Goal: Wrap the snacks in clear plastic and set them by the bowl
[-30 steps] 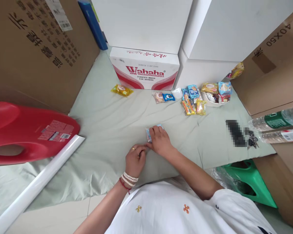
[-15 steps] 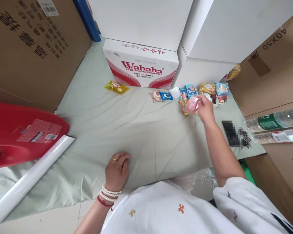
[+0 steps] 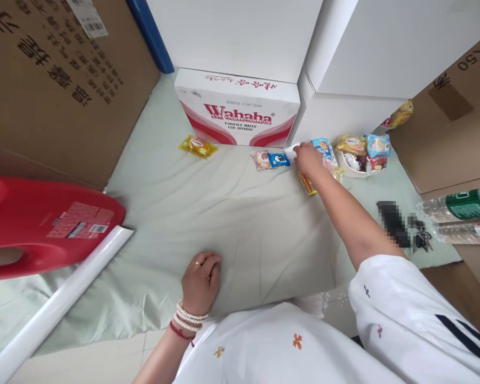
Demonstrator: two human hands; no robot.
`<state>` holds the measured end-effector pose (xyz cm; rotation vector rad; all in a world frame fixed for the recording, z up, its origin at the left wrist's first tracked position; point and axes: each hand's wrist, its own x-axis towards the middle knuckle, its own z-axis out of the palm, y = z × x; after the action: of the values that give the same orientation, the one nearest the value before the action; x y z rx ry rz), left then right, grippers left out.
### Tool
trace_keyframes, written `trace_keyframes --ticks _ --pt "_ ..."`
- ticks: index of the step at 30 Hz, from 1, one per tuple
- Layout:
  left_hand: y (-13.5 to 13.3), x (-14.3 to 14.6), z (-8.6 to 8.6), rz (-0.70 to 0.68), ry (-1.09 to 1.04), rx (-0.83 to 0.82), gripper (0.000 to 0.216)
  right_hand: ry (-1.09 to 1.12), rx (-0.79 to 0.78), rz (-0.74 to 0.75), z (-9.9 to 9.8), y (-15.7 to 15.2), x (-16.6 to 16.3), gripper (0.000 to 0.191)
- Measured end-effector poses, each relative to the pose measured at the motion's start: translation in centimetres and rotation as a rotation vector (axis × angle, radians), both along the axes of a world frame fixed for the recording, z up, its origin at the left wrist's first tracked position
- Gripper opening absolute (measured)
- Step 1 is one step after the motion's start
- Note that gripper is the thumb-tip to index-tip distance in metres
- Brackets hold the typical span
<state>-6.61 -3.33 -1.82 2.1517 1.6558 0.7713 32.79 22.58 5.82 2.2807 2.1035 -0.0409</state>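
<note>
My right hand (image 3: 309,159) reaches to the back of the cloth-covered table, its fingertips pinched on a small white packet (image 3: 291,153). Just left of it lie a beige-and-blue pair of snack packets (image 3: 270,159). Under and behind this hand is a cluster of wrapped snacks, with a blue packet (image 3: 322,148) and a yellow-orange packet (image 3: 307,184) showing; the hand hides part of them. My left hand (image 3: 202,280) rests on the cloth near the front edge, fingers curled in with nothing visible in them.
A white bowl (image 3: 352,169) of wrapped snacks stands at the right. A yellow packet (image 3: 197,146) lies before the Wahaha carton (image 3: 240,124). A red jug (image 3: 56,213) and white roll (image 3: 64,298) are left; keys (image 3: 423,237) and plastic bottles (image 3: 464,205) are right.
My right hand has let go of the pink packet at the snack cluster and moved left to the white packet. The view has shifted slightly; my left hand stays resting.
</note>
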Motion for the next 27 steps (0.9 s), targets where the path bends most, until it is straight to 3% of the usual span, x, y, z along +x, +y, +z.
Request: trace_keyframes --ticks 4,7,10,13,16,18,20,24,27 --pt "-0.1 -0.2 0.4 -0.014 -0.034 -0.029 0.027 0.023 -0.034 -0.076 -0.9 1.7 -1.1 0.032" --pt "-0.6 -0.2 0.9 -0.005 -0.132 -0.044 0.026 0.271 0.115 -0.134 -0.2 0.1 -0.6 0.022" --pt "-0.7 0.8 2.1 0.004 -0.278 -0.102 0.019 0.906 0.254 -0.138 0.6 -5.1 -1.3 0.011" --pt "0.3 3.3 3.9 -0.04 -0.441 -0.192 0.016 1.507 0.075 -0.161 0.7 -12.6 -4.2 0.03" --pt "1.9 6.5 5.3 -0.055 -0.608 -0.344 0.025 1.804 -0.151 -0.273 -0.2 -19.4 -8.0 0.037" --pt "2.8 8.5 5.6 -0.049 -0.705 -0.489 0.031 1.897 -0.221 -0.338 -1.0 -22.3 -10.0 0.038" --pt "3.2 10.0 5.4 -0.012 -0.732 -0.533 0.037 1.91 -0.219 -0.347 -1.7 -24.0 -11.1 0.036" --pt "2.7 11.4 4.9 0.171 -0.619 -0.322 0.054 1.759 -0.166 -0.216 -2.1 -25.1 -11.4 0.027" --pt "2.2 11.3 4.8 0.125 -0.591 -0.262 0.042 1.646 -0.132 -0.098 -2.0 -25.2 -11.1 0.022"
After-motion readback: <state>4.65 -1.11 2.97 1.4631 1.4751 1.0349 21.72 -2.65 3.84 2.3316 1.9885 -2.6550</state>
